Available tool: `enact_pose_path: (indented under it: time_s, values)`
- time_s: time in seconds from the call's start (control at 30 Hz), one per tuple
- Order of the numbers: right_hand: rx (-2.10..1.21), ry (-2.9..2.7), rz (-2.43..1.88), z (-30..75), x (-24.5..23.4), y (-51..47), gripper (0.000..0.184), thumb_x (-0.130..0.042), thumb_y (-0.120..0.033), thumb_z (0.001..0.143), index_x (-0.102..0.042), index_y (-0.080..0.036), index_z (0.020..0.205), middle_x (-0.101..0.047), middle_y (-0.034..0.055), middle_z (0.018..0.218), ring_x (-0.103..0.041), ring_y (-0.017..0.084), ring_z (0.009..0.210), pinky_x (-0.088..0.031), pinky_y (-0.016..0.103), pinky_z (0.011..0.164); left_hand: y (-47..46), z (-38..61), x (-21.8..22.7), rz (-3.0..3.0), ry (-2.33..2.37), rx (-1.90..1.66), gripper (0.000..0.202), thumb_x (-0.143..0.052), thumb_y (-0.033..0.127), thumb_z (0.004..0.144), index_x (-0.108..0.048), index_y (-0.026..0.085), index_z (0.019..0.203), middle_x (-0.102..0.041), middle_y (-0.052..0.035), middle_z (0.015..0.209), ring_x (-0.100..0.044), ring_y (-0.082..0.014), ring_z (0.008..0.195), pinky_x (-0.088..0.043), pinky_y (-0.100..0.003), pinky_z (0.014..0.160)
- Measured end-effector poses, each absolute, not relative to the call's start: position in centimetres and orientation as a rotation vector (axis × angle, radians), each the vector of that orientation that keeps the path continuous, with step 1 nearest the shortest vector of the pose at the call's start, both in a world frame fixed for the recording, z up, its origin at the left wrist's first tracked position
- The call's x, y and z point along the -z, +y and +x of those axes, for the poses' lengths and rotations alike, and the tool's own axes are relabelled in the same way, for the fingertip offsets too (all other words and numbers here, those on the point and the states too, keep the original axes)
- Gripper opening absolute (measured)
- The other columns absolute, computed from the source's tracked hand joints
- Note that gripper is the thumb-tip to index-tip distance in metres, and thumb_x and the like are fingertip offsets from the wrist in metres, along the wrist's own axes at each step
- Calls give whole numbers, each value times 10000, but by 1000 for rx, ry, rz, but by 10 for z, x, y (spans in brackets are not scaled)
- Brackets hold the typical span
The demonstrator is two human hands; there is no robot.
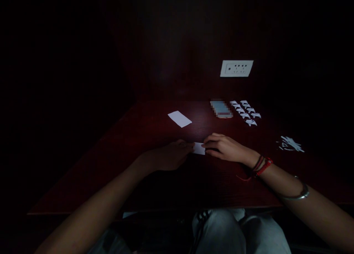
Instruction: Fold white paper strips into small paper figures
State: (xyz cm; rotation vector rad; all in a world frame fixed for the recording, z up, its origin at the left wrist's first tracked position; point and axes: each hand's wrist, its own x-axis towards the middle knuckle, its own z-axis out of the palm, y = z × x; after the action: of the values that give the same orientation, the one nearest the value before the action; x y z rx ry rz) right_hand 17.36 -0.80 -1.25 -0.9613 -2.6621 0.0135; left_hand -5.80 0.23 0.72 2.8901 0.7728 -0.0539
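Observation:
A small white piece of paper point(199, 148) lies between my two hands over the dark red table. My left hand point(177, 154) holds its left edge with the fingertips, the rest of that hand in shadow. At the upper right edge, the curled fingers of my right hand point(222, 147) pinch the same paper. Whether the piece is folded is too dark to tell. Beyond my hands lies a larger white rectangle of paper point(179, 119), flat on the table.
A phone with a blurred screen point(221, 109) lies at the back. Right of it, several small folded paper pieces point(245, 112) stand in rows. White paper strips point(291, 144) are heaped at the right. A wall socket point(236, 68) is above the table point(110, 154).

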Motion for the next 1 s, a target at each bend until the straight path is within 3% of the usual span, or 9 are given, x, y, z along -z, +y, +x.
enact_pose_path:
  time_s: [0.23, 0.5, 0.63, 0.77, 1.0]
  values:
    - [-21, -2638, -1000, 171, 13, -8, 241, -471, -272, 782, -593, -161, 957, -561, 61, 929, -500, 165, 860, -404, 336, 790, 6, -58, -17, 2761, 707, 40, 355, -320, 141, 832, -368, 171, 1183, -414, -60, 1206, -379, -140, 1078, -309, -252, 907]
    - [52, -2576, -1054, 165, 18, -9, 203, -457, -249, 796, -604, -153, 898, -567, 62, 867, -506, 152, 840, -398, 309, 774, 9, -56, -14, 2763, 802, -71, 313, -316, 264, 866, -397, 212, 1164, -491, -41, 1098, -449, -148, 985, -342, -283, 862]
    - [14, -2550, -1045, 163, 17, -11, 190, -467, -258, 792, -611, -153, 858, -576, 56, 841, -512, 143, 814, -396, 293, 758, 11, -54, -12, 2846, 689, -101, 293, -318, 234, 870, -449, 219, 1131, -479, -26, 1124, -424, -148, 1016, -304, -288, 900]
    - [-79, -2545, -1034, 163, 15, -12, 248, -517, -331, 753, -603, -157, 908, -578, 55, 832, -515, 150, 802, -408, 280, 724, 13, -51, -8, 2885, 652, -131, 276, -324, 215, 866, -498, 226, 1080, -498, -23, 1049, -449, -150, 947, -336, -288, 849]
    - [-166, -2550, -1020, 168, 17, -7, 197, -493, -273, 775, -622, -189, 899, -572, 51, 864, -516, 147, 827, -413, 269, 724, 12, -48, -8, 2859, 577, -213, 248, -350, 174, 849, -551, 222, 987, -502, -20, 952, -455, -133, 891, -343, -264, 818]
